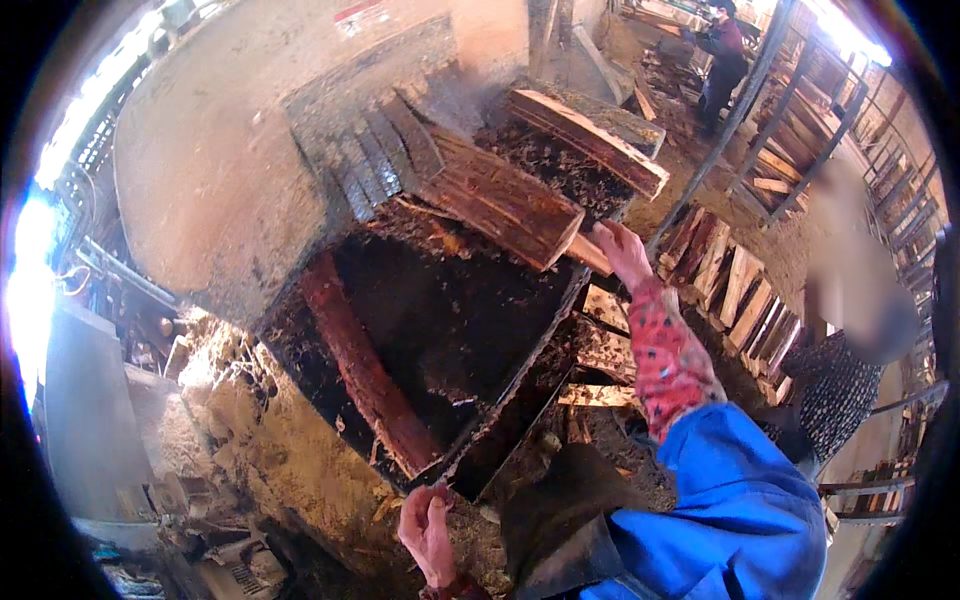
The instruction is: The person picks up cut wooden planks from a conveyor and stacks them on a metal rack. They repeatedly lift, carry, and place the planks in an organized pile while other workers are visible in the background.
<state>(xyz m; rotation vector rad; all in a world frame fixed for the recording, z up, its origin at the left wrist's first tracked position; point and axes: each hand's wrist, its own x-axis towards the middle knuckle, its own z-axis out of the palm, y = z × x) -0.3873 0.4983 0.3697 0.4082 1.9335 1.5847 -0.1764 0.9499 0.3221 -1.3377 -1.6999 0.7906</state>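
Note:
My right hand (622, 255) is closed around the end of a pale wooden slat (590, 253). That slat lies beside a thick, bark-brown log piece (510, 200), which rests at the mouth of a machine with metal slats (370, 165). Near the front corner of the dark, debris-strewn machine table (450, 310) is my left hand (428, 530). Its fingers are curled together, and what they grip, if anything, is hidden. A long reddish-brown strip of wood (365, 370) lies along the left side of the table.
A large dusty machine housing (220, 130) stands behind the table. Sawn timber (590, 140) lies at its far right. Stacked boards (735, 285) stand to the right, near another person (840, 390). A further person (722, 60) stands at the back. Sawdust (240, 400) heaps at left.

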